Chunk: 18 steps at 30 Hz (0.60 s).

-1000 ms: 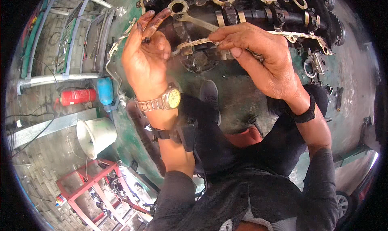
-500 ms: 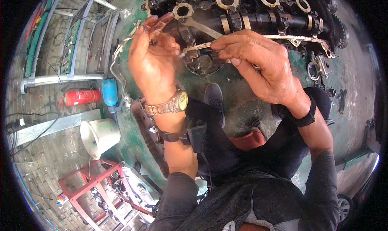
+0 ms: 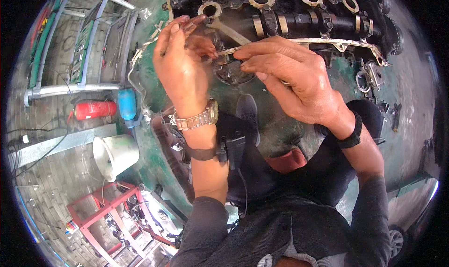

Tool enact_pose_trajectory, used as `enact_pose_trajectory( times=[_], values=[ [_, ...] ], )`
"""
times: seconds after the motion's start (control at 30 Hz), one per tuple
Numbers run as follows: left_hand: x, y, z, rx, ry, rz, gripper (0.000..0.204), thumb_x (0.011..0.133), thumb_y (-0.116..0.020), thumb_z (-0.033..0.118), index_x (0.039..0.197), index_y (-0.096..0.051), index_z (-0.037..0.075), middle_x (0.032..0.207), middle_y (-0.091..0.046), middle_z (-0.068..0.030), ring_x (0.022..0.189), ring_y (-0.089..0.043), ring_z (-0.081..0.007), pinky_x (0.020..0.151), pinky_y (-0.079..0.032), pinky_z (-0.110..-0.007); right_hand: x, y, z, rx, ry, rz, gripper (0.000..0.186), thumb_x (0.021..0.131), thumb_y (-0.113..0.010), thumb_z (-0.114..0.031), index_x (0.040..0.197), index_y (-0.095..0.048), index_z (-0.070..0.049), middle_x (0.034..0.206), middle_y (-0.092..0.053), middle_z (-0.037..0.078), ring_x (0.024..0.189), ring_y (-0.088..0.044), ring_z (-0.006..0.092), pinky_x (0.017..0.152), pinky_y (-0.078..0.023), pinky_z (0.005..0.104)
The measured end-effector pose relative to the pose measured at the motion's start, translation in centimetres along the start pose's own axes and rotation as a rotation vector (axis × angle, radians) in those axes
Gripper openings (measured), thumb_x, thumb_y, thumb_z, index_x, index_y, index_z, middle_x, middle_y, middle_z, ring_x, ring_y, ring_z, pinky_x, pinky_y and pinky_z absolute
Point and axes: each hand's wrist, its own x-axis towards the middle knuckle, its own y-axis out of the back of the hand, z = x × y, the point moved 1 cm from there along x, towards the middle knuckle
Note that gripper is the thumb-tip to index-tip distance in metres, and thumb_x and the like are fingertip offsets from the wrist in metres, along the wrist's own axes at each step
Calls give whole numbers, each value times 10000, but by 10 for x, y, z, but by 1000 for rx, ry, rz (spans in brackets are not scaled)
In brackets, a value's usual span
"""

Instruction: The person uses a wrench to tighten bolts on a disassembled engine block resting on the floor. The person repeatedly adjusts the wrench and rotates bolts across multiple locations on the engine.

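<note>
Green-painted floor [image 3: 152, 159] carries a whitish bucket [image 3: 124, 157], its contents too dim to make out, and a long dark tray-like part [image 3: 164, 137], partly behind the left forearm [image 3: 210, 177], with small pieces too blurred to identify. Overhead, the engine head [image 3: 299, 19] is cut off by the upper edge. Right hand [image 3: 299, 75] has its fingers pinched narrowly on a wrench [image 3: 234, 33]; the far end shows near a pale ring [image 3: 201, 10], the near end is hidden. Left hand [image 3: 182, 64] curls loosely beside it; whether it holds anything, I cannot tell
</note>
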Motion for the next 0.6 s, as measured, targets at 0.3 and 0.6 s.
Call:
enact_pose_trajectory(
  times=[0.3,0.6],
  values=[
    [0,-1,2,20,15,59,296,986,-477,190,1089,-556,-76,995,-657,-227,612,-589,-228,551,-476,-337,1,3,7,35,-62,43,207,815,-568,92,1002,-628,26,1103,-659,184,949,-666,292,803,-529,345],
    [0,-3,2,-15,4,111,202,967,-495,133,1020,-582,-40,894,-685,-157,533,-592,-183,476,-478,-299,0,5,10,223,-318,102,232,892,-505,79,1098,-605,42,1184,-641,166,1019,-644,196,886,-499,301]
  ],
)
